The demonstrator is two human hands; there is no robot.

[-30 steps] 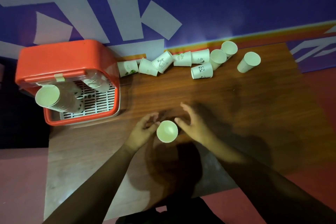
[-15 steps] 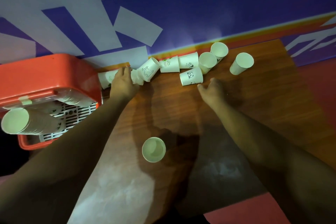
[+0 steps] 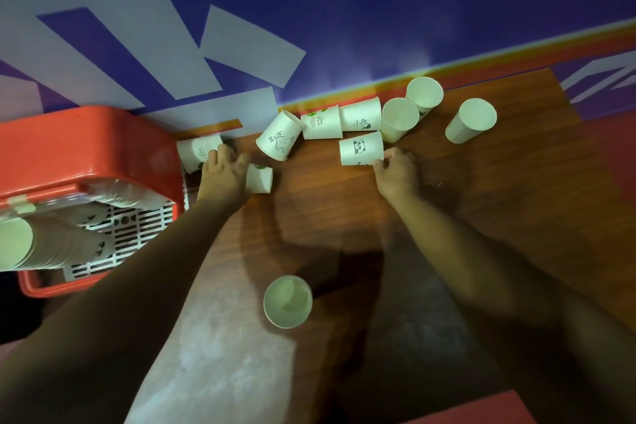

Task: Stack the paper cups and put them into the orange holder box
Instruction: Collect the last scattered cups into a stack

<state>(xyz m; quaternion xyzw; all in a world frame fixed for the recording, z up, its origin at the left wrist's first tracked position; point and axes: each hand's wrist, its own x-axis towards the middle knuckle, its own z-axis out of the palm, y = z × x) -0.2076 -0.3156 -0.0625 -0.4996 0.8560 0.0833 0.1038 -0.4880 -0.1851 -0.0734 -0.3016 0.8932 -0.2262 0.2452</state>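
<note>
Several white paper cups lie scattered along the far edge of the wooden table (image 3: pixel 499 182). My left hand (image 3: pixel 223 172) grips a small cup (image 3: pixel 260 178) lying on its side, next to another cup (image 3: pixel 196 151) beside the orange holder box (image 3: pixel 86 144). My right hand (image 3: pixel 395 172) pinches the rim of the panda-print cup (image 3: pixel 361 148). One cup (image 3: pixel 288 301) stands upright near me, between my forearms. A long stack of cups (image 3: pixel 58 244) lies inside the orange box on its white grille.
More cups sit at the back: one with an animal drawing (image 3: pixel 280 139), a green-print one (image 3: pixel 321 122), another printed one (image 3: pixel 361 113), and three open-mouthed ones (image 3: pixel 399 119) (image 3: pixel 425 95) (image 3: pixel 471 120). A blue and white wall rises behind the table.
My left hand has pulled a cup away from the row toward me. My right hand has closed onto the panda cup's rim. The view has tilted slightly.
</note>
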